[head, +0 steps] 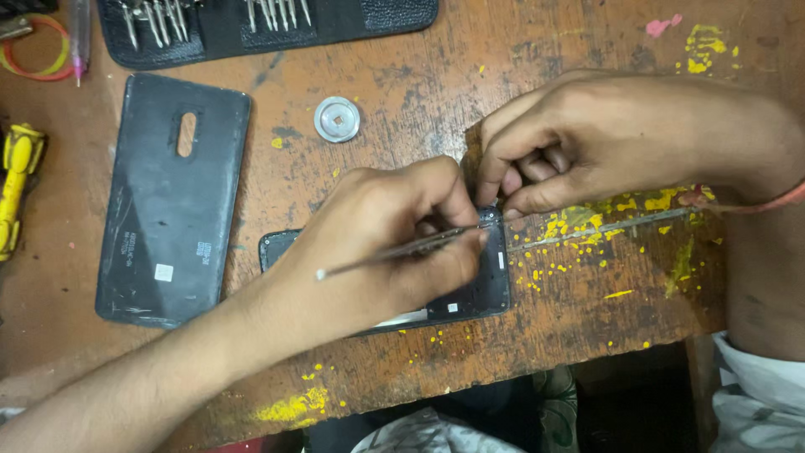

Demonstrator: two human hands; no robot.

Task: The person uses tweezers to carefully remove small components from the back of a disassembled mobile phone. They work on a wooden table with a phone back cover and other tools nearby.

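The left hand [394, 239] lies across a dark phone body [482, 285] that rests flat on the worn wooden table [419, 75]. Its fingers are closed around a thin metal tool [394, 250], gripped like a pen, with the shaft running from the back of the hand toward the phone's top right corner. The hand covers most of the phone; only the left edge, the lower strip and the right end show.

The right hand [579, 143] sits just beyond the left hand's fingertips, at that same corner. Its fingers are curled and pinched together, the tips touching the phone's upper edge; whether they hold a small part there is hard to say, since the fingers hide the spot.

To the left of the left wrist, well apart from the phone, a detached black back cover [172, 201] lies flat. Above the left knuckles sits a small round metal disc [337, 119]. Farther up, a black tool pouch [268, 25] holds rows of metal bits. At the far left edge is a yellow tool [17, 180]. Yellow paint spatter [587, 226] marks the wood under the right hand.
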